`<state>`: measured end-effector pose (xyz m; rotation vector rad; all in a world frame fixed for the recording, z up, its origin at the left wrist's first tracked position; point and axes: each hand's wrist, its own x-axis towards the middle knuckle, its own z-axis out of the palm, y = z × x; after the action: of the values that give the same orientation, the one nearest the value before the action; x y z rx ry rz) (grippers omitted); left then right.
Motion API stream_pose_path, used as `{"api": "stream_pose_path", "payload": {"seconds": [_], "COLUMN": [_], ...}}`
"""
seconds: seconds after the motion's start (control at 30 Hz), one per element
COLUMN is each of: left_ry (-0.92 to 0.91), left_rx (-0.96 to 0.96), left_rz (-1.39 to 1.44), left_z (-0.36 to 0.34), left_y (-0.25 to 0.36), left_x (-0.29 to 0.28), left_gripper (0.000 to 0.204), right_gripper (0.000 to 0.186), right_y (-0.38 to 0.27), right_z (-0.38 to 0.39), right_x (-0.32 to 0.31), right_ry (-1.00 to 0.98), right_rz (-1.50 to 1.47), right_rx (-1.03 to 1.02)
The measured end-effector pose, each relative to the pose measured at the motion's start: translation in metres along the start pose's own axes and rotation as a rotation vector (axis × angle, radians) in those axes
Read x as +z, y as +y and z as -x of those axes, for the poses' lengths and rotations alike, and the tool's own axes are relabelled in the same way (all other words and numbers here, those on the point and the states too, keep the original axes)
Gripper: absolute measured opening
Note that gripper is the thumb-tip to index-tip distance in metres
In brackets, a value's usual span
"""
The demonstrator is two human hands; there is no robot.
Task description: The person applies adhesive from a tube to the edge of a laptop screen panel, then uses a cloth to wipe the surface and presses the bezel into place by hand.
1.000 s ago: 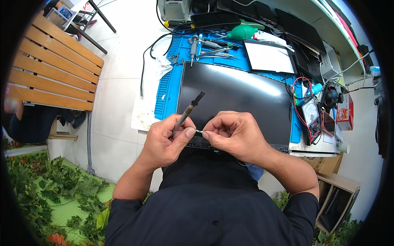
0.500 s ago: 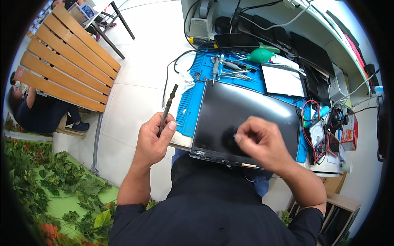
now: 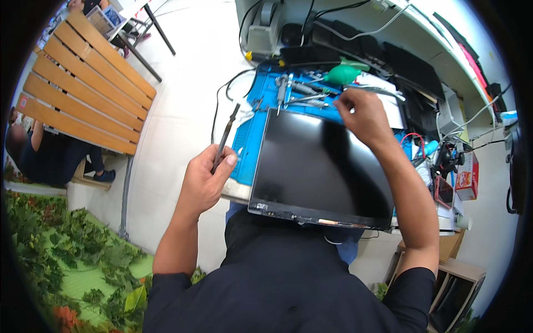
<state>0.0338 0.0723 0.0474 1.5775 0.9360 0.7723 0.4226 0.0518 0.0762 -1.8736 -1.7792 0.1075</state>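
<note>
My left hand (image 3: 205, 180) is closed around a slim dark tool (image 3: 226, 135) with a brownish collar, pointing up and away; its exact kind does not show. Before me lies a black laptop screen (image 3: 311, 172), its near edge (image 3: 322, 223) showing bare strips and small parts. My right hand (image 3: 363, 116) hovers over the screen's far edge, fingers curled and pinched together; whether something small is in them I cannot make out. Close to its fingertips, tweezers and screwdrivers (image 3: 305, 99) lie on a blue work mat (image 3: 247, 150).
Beyond the tools sit a green blower bulb (image 3: 342, 74) and a tape dispenser (image 3: 264, 36). Dark devices (image 3: 413, 66) are stacked at the back right. Cables, a red box (image 3: 467, 175) and a phone (image 3: 444, 191) crowd the right side. A slatted wooden bench (image 3: 83, 83) stands left.
My right hand has moved from over the middle of the screen to its far edge by the tools. My left hand still holds the slim tool. The whole view has shifted slightly.
</note>
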Motion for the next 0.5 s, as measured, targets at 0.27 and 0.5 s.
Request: {"api": "stream_pose_path", "payload": {"seconds": [0.27, 0.5], "left_ry": [-0.163, -0.220], "left_rx": [-0.201, -0.119], "left_rz": [-0.044, -0.219], "left_z": [0.039, 0.060], "left_y": [-0.001, 0.001], "left_x": [0.004, 0.020], "left_gripper": [0.011, 0.010], "right_gripper": [0.025, 0.040], "right_y": [-0.083, -0.115], "right_z": [0.100, 0.170], "right_x": [-0.029, 0.001], "right_ry": [-0.020, -0.146], "right_rz": [0.012, -0.196], "right_rx": [-0.375, -0.361]}}
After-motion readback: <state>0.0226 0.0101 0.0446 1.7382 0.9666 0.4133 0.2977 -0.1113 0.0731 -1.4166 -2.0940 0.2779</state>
